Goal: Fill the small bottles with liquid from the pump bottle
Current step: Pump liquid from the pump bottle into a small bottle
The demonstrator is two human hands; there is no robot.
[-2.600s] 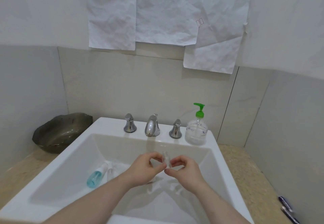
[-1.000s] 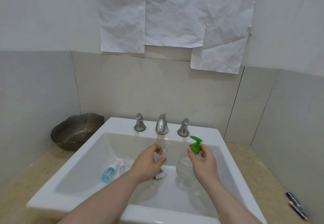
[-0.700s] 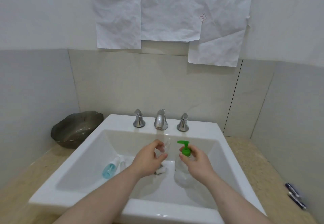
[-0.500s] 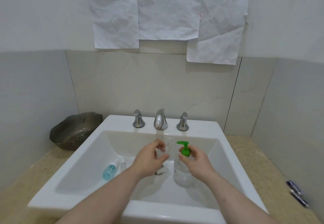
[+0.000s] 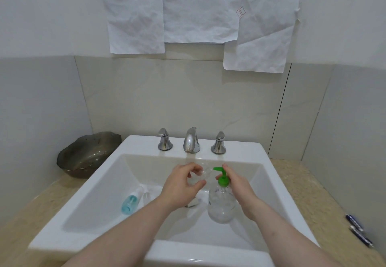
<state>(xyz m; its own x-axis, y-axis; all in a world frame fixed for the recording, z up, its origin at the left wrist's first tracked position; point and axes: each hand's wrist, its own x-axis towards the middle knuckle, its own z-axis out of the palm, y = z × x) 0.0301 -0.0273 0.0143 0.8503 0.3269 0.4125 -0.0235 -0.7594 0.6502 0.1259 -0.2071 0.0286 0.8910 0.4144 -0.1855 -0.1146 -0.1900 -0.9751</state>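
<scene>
Both hands work over the white sink [image 5: 277, 187]. The right hand [image 5: 237, 185] wraps its fingers around the neck and shoulder of the pump bottle [image 5: 221, 204], a clear bottle with a green pump [image 5: 221, 177], and holds it in the air above the basin, tilted a little, with the spout pointing left. A finger of that hand sits by the top of the pump head; whether it presses down cannot be told.

The left hand [image 5: 181, 183] curls its fingers and thumb narrowly around a small clear bottle [image 5: 200, 173]. The bottle is hard to make out against the basin, but its upper end sits just beside the spout tip. Whether liquid is passing cannot be seen.

A second small bottle, blue [image 5: 131, 202], lies on its side on the left slope of the basin, well apart from the hands. A small white piece [image 5: 193, 203] lies on the basin floor below the left hand; what it is cannot be told.

Behind the basin stand a chrome tap [image 5: 191, 140] and two handles. A dark bowl [image 5: 87, 156] sits on the counter to the left, and two pens [image 5: 358, 230] lie on the counter at the right. Crumpled paper sheets [image 5: 200, 9] hang on the wall above.
</scene>
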